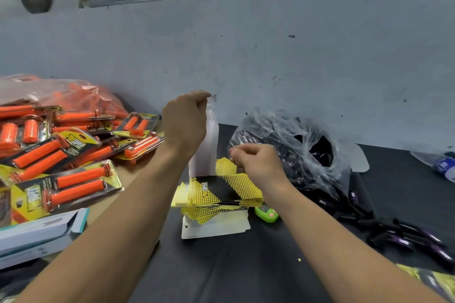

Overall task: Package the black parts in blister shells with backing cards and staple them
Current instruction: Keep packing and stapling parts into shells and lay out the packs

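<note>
My left hand [185,122] is raised and pinches the top edge of a clear blister shell [208,147], which hangs upright above the table. Lower and to the right, my right hand [257,163] has its fingers curled at the shell's lower right edge; what it grips is hidden. Below both hands lies a stack of yellow-and-black backing cards [221,193] on a few white cards [216,227]. Loose black parts [394,233] lie scattered at the right. More black parts fill a clear plastic bag [295,145] behind my right hand.
A pile of packaged orange grips [61,150] covers the left side, with a bag of them behind. White and teal boxes [37,233] sit at the near left. A green stapler-like object [267,214] lies beside the cards. A water bottle [443,166] lies far right.
</note>
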The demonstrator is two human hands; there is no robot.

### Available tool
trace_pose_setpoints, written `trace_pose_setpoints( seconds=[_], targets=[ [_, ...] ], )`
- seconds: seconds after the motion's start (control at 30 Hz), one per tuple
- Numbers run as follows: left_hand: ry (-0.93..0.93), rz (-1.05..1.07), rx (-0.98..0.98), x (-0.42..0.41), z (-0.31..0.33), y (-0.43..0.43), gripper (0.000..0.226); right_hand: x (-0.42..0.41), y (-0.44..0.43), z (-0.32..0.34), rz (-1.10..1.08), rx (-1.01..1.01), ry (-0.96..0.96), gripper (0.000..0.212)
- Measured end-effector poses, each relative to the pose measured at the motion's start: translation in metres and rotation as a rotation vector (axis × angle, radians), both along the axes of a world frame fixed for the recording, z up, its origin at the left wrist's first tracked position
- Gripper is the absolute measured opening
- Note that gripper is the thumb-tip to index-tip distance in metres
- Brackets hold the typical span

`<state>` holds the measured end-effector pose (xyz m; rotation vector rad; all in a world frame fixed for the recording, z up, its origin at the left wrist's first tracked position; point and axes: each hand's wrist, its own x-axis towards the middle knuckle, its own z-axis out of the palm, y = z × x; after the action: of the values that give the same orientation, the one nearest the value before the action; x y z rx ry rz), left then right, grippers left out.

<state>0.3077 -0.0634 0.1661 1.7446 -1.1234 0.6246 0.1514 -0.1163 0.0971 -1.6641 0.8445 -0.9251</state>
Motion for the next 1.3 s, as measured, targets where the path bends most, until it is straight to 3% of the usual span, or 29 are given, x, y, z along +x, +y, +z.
trace_pose_setpoints(
  seconds=[0.1,0.17,0.23,0.27,0.33,0.4,0.47,0.53,0.67,0.77,0.87,0.97,1.07,1.17,1.23,1.3],
  targets=[
    [-0.363,-0.085,-0.147,-0.018,-0.009,0.009,0.022,0.009,-0.004,0.029,0.026,0.423,-0.416,0.026],
    [-0.585,-0.184,-0.134,-0.036,-0.025,0.015,0.021,0.009,-0.010,0.048,0.147,0.577,-0.533,0.037],
    [-0.615,-0.339,-0.076,-0.056,-0.042,0.022,0.018,0.003,-0.013,0.056,0.176,0.594,-0.532,0.027],
    [-0.536,-0.420,-0.050,-0.065,-0.050,0.026,0.015,-0.003,-0.013,0.056,0.141,0.562,-0.488,0.017],
    [-0.129,-0.521,-0.011,-0.080,-0.060,0.035,0.021,-0.020,-0.012,0.045,0.058,0.459,-0.364,0.019],
    [0.287,-0.465,-0.014,-0.090,-0.065,0.039,0.037,-0.042,-0.007,0.030,0.048,0.396,-0.250,0.023],
    [0.498,-0.402,-0.001,-0.100,-0.071,0.036,0.057,-0.064,0.001,0.014,0.108,0.376,-0.156,0.022],
    [0.587,-0.417,0.026,-0.116,-0.078,0.031,0.065,-0.085,0.008,-0.004,0.116,0.329,-0.060,0.022],
    [0.554,-0.397,0.122,-0.149,-0.108,0.024,0.050,-0.128,0.017,-0.041,-0.038,0.146,0.179,0.019],
    [0.582,-0.457,0.190,-0.171,-0.141,0.017,0.043,-0.158,0.019,-0.062,-0.236,0.036,0.187,0.004],
    [0.658,-0.486,0.219,-0.188,-0.171,0.010,0.039,-0.178,0.016,-0.074,-0.270,0.007,0.211,0.004],
    [0.926,-0.551,0.201,-0.197,-0.191,0.003,0.040,-0.187,0.005,-0.082,-0.236,-0.057,0.384,0.016],
    [1.235,-0.596,0.132,-0.201,-0.198,-0.002,0.032,-0.183,-0.003,-0.087,-0.286,-0.213,0.675,0.031],
    [1.570,-0.798,0.145,-0.200,-0.201,-0.005,0.028,-0.173,0.001,-0.095,-0.324,-0.346,0.896,0.037],
    [1.716,-0.978,0.208,-0.198,-0.203,-0.004,0.035,-0.168,0.006,-0.098,-0.268,-0.405,0.990,0.035],
    [1.793,-1.079,0.226,-0.192,-0.205,-0.004,0.049,-0.167,0.008,-0.095,-0.187,-0.411,0.958,0.037]
  ],
)
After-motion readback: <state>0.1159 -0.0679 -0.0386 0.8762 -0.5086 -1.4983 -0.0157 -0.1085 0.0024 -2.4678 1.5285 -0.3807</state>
